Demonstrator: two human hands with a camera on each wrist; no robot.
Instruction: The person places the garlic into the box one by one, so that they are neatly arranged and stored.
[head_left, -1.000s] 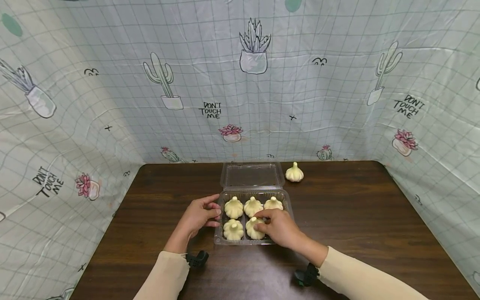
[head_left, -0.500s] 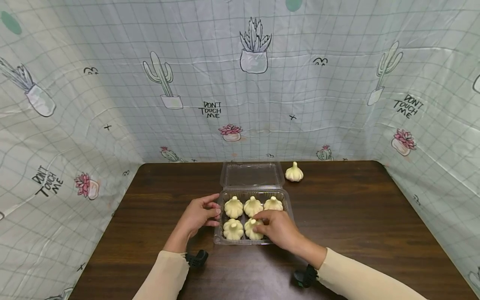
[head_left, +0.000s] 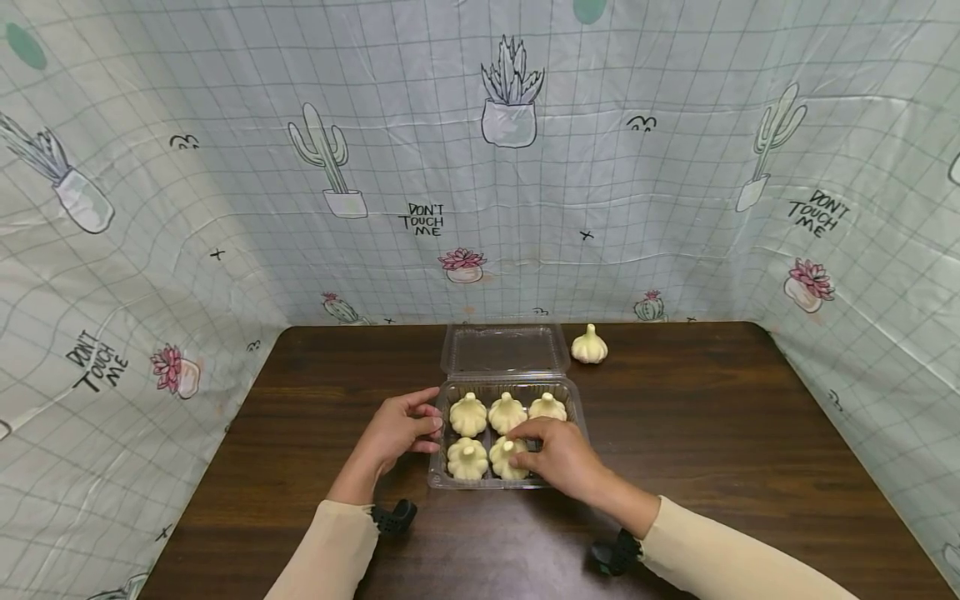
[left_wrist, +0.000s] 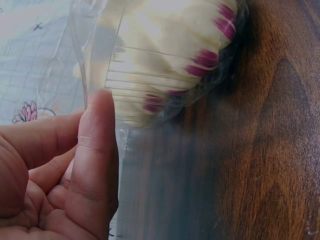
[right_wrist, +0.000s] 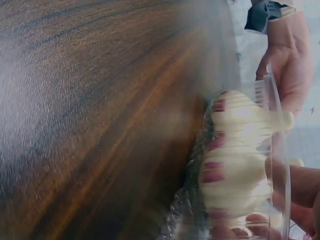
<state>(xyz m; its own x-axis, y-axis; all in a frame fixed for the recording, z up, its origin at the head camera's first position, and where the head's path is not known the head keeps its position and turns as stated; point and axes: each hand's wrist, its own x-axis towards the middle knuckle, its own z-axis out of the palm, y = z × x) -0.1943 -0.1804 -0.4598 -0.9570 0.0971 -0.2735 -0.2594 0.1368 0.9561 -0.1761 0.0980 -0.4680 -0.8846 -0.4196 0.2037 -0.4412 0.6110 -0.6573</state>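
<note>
A clear plastic clamshell container (head_left: 441, 479) stands with its lid (head_left: 504, 350) folded back behind it. Several pale garlic bulbs (head_left: 468, 415) sit in its compartments, purple-streaked near their bases in both wrist views. At the container's left rim my left hand (head_left: 392, 429) pinches the edge, thumb (left_wrist: 97, 120) against the outer wall. My right hand (head_left: 564, 454) reaches into the front row and grips the front middle garlic bulb (head_left: 504, 460) between thumb and fingers. That hand hides the front right compartment from the head view.
One more garlic bulb (head_left: 589, 345) stands on the dark wooden table (head_left: 675, 400), right of the lid near the back edge. A patterned sheet (head_left: 600, 183) hangs behind the table and along both sides.
The front middle garlic bulb and my right hand have shifted very slightly to the left at first, then barely moved. My left hand stays at the rim.
</note>
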